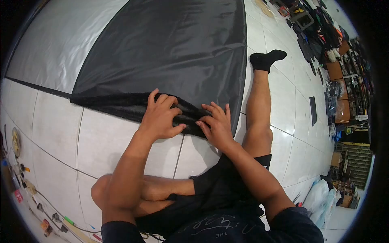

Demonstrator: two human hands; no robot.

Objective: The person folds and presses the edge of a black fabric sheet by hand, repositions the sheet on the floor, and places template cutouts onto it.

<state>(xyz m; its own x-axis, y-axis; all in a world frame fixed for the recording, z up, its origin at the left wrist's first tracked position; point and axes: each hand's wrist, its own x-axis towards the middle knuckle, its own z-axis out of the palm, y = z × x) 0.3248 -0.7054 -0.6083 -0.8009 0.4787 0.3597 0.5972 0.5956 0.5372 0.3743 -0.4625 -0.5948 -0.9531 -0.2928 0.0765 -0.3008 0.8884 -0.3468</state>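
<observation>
Lying at the far left, a round roll (16, 142) sits on the floor tiles (54, 133), well apart from the silvery panel (52, 48), perhaps set there to leave the work unobstructed. The panel's near edge slants to a corner where a black fuzzy strip (107, 99) begins; the strip runs rightward along the near edge of the dark sheet (170, 48), its folds gaping midway. Over these folds lies the left hand (159, 116), its grip spread, fingers arched and thumb apart toward the near side, probably to steady the layers. Just beside it, the right hand (219, 124) has thumb and forefinger close together at the strip; I cannot tell whether that grip pinches cloth or merely touches it.

The bent left leg (174, 187) leaves a stretch of tile below the strip, which looks like room for the wrists. The outstretched right leg (259, 105) runs near the sheet's right edge, leaving a narrow band there, and ends in a black sock (265, 60). Past it, tiles give wider room up to the cartons (342, 111) at far right.
</observation>
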